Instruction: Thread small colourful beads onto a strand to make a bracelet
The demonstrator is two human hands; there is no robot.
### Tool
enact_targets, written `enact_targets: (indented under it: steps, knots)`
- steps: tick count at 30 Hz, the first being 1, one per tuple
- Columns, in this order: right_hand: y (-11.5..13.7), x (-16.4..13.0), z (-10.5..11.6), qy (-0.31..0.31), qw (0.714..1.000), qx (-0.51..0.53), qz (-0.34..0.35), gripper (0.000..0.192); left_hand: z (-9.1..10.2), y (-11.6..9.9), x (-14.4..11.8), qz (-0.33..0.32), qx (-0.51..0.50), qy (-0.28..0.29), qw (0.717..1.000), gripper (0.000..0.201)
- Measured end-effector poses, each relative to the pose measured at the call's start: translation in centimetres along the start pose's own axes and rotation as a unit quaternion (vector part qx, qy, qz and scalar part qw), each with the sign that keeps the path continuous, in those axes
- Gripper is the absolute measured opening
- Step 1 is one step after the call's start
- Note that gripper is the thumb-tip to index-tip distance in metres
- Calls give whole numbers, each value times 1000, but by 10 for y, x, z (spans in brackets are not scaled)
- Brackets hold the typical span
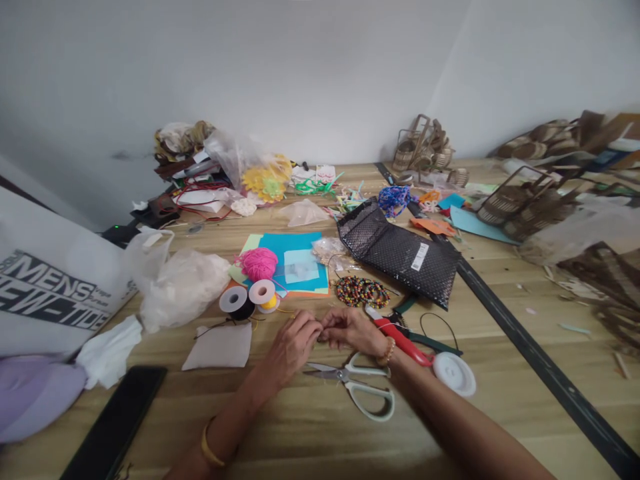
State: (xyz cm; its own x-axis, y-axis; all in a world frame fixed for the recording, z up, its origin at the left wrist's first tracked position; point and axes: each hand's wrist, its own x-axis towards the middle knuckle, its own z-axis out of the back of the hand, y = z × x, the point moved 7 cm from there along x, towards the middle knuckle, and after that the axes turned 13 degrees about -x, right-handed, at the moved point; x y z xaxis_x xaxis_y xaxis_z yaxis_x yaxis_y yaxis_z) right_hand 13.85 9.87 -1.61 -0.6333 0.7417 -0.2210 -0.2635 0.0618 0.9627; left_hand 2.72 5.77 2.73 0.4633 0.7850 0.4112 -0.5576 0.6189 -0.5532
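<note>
1. Our left hand [293, 343] and right hand [353, 330] meet fingertip to fingertip just above the wooden table [310, 427]. Both are pinched nearly closed on something too fine to make out, probably a thin thread or a small bead; we cannot tell which.
2. Whatever sits in the pinch looks very light and limp, easy to lose, so we judge it best held right at its end between thumb and forefinger.
3. Just below our hands lie the white-handled scissors [357, 387], blades pointing left. Beside the right wrist lie a red-handled tool [400, 337] and a white round lid [454, 373].
4. Just above our hands sits a coil of multicoloured beads [361, 292], small, hard and likely to roll or scatter if loosened.
5. To the left stand two ribbon spools [249, 298], with a soft pink yarn ball [258, 263] behind them on blue paper sheets [295, 257].
6. A black padded mailer [395, 253] lies to the right; its white label is too small to read.
7. At far left a white bag [45, 287] bears print that seems to read "MENS" and "NEW-TIDE".
</note>
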Motion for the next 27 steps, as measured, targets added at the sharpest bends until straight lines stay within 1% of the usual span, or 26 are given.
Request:
enact_targets:
  steps: [3,9,13,16,21,27]
  knots:
    - [-3,1,1,-17,1000,4,-1,31,0,3,-1,4,-5,-9,1000,18]
    - [-2,0,1,-14,1000,9,4,30,1,4,0,-3,-13,-22,1000,18]
    - [-6,2,4,-31,999,-1,12,24,3,8,-1,17,-23,-31,999,14]
    - [-8,3,3,-32,999,-7,19,19,6,10,-1,28,-27,-45,998,14]
    - [-4,1,1,-21,999,-11,29,20,4,10,0,21,-43,-35,998,11]
    - [-1,0,2,-16,1000,-12,11,22,6,6,3,4,-74,-34,997,20]
